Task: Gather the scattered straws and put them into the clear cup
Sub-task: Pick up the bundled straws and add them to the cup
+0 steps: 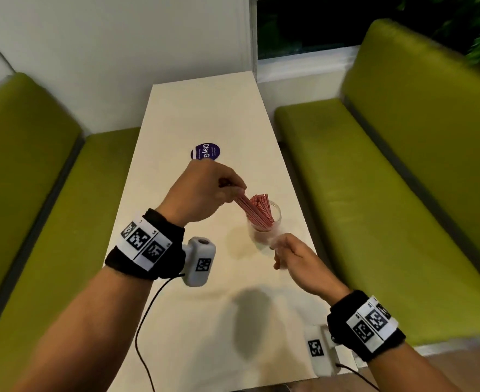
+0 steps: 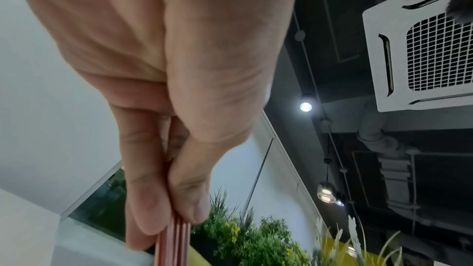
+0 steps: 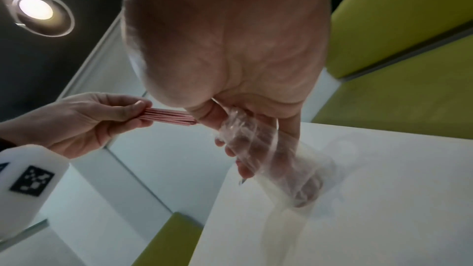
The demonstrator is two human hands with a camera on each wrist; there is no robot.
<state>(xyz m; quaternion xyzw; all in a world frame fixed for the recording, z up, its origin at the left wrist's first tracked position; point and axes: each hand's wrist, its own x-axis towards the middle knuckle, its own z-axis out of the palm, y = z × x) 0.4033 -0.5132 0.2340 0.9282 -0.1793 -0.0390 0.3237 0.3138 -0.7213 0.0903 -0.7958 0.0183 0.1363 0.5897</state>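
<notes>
From the head view, the left hand (image 1: 202, 190) pinched a bundle of red straws (image 1: 254, 209) whose lower ends sat inside the clear cup (image 1: 264, 224), while the right hand (image 1: 295, 256) gripped the cup low on its wall, tilted toward the left hand, over the table (image 1: 204, 114). A purple sticker (image 1: 205, 151) lay on the table just beyond the left hand, partly covered by its knuckles.

The left wrist view showed only what the head view hid: the thumb and fingers (image 2: 148, 199) pressed flat against the straws, which ran out of the bottom edge; the cup was out of view there.

The right wrist view showed the right hand's fingers curled round the blurred cup, their outlines smeared through the plastic. The straws passed behind the thumb, so their ends in the cup could not be made out.
</notes>
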